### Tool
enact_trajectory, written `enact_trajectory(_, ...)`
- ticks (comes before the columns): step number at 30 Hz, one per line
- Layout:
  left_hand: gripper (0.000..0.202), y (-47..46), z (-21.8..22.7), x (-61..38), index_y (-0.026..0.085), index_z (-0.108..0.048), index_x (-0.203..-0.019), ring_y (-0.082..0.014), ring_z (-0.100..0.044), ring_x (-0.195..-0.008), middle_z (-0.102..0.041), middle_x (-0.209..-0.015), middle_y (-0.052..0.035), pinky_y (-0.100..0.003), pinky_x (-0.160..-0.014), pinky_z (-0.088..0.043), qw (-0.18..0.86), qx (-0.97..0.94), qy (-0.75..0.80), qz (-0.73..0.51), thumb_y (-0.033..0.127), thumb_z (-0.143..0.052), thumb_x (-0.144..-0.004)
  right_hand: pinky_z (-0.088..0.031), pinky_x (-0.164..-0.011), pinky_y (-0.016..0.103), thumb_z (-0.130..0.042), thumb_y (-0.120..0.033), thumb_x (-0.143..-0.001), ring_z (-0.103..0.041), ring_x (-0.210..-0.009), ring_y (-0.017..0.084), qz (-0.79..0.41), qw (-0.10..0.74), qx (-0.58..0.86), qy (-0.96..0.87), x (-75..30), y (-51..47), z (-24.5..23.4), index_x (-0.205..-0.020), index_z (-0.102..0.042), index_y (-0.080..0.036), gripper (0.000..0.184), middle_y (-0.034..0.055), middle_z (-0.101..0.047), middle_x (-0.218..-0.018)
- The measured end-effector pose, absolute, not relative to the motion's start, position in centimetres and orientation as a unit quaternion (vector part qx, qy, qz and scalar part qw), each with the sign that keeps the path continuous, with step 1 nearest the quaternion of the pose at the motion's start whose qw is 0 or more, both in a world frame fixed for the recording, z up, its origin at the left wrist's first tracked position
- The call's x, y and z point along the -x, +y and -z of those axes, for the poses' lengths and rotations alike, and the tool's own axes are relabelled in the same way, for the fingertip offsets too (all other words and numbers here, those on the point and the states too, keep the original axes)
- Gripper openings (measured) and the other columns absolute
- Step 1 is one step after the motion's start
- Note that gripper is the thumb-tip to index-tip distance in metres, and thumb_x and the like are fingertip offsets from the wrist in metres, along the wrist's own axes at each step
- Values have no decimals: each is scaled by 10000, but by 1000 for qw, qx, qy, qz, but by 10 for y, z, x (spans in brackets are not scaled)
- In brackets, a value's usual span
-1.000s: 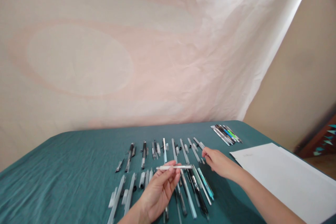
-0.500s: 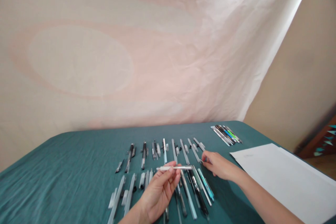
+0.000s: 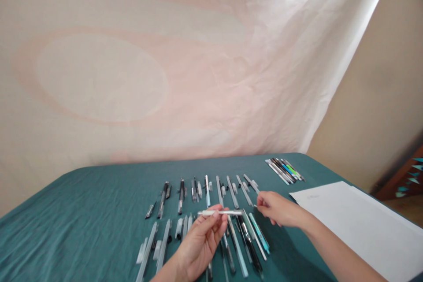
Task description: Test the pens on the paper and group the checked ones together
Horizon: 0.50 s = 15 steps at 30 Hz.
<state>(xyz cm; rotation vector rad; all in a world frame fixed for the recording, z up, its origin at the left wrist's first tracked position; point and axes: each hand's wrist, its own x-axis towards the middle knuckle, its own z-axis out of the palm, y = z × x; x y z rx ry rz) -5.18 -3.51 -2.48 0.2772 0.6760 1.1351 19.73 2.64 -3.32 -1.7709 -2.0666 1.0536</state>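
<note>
My left hand (image 3: 205, 238) is closed around a slim white pen (image 3: 220, 213), held level above the rows of pens. To the right, my right hand (image 3: 276, 209) has its fingers pinched together near the table. A tiny pale tip pokes out of that pinch on its left side, too small to name. Just beyond those fingers lies a clear pen barrel (image 3: 250, 182). Nearer to me, below the held pen's right end, are a turquoise pen (image 3: 259, 233) and a black pen (image 3: 251, 246). Part of the front row is hidden by my left hand.
Pens and loose caps lie in two rows on a green cloth (image 3: 82, 220). A bundle of colored pens (image 3: 284, 170) sits at the far right. White paper (image 3: 360, 224) covers the table's right side. Behind the table hangs a pale pink sheet (image 3: 198, 75).
My right hand has shifted slightly to the right, its fingers still pinched. The left hand holds the white pen in nearly the same place.
</note>
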Motion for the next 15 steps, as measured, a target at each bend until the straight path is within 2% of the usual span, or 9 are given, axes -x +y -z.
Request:
enact_trajectory(5,183,-37,24,52,44,-548,-990,-137,-655,-773,-644,-973,-175,-229,-755,-525,784,-120,312,-524,25,-512,-811,-302,-314,126,-495,-207,-757,-475,-392,62,-387,122,582,-704,-189,20,22,-790,-493,-169,51,-45,-519,-554)
enact_trajectory(9,93,-36,25,53,65,-561,-903,-101,-629,-644,-650,-915,-147,-187,-603,-526,811,-108,284,-500,95,-523,-823,-272,-306,121,-498,-218,-747,-437,-387,41,-456,158,535,-693,-178,11,4,-807,-501,-165,81,-26,-581,-632)
enact_trajectory(15,83,-39,15,44,84,-554,-802,-72,-569,-512,-650,-790,-111,-151,-458,-470,833,-60,299,-462,163,-539,-823,-292,-334,121,-534,-310,-764,-409,-393,34,-550,218,474,-652,-160,-5,-19,-811,-518,-164,155,-59,-528,-577)
